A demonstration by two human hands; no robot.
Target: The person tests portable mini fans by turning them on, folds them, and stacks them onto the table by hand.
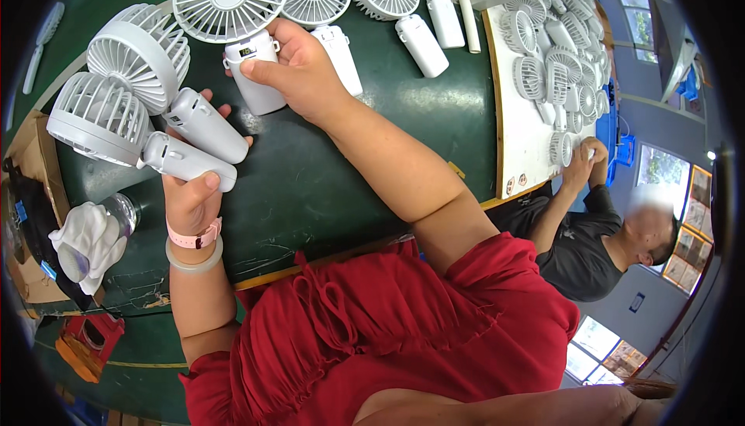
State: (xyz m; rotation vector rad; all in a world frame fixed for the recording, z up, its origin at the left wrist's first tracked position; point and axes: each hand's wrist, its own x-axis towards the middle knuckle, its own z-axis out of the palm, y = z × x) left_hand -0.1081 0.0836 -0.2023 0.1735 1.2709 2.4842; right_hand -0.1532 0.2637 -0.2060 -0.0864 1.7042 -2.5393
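Note:
My left hand (190, 202) is closed round the handles of two white handheld fans, a nearer fan (186, 161) and a farther fan (208, 127). Their round grilles tilt to the left, one against the other. My right hand (310, 81) grips a third white handheld fan (260, 92) by its handle, thumb on the front just below a small lit display. That fan's grille points up and away from me. Just beyond my right hand lies another handheld fan (339, 57), partly hidden by my fingers.
More white fans (421, 44) lie along the far side of the green table (388, 143). At right, a white board (512, 147) carries many fans; a co-worker's hands (583, 164) hold one there. A cardboard box (39, 154), white cloth (89, 240) and brush (43, 46) sit at left.

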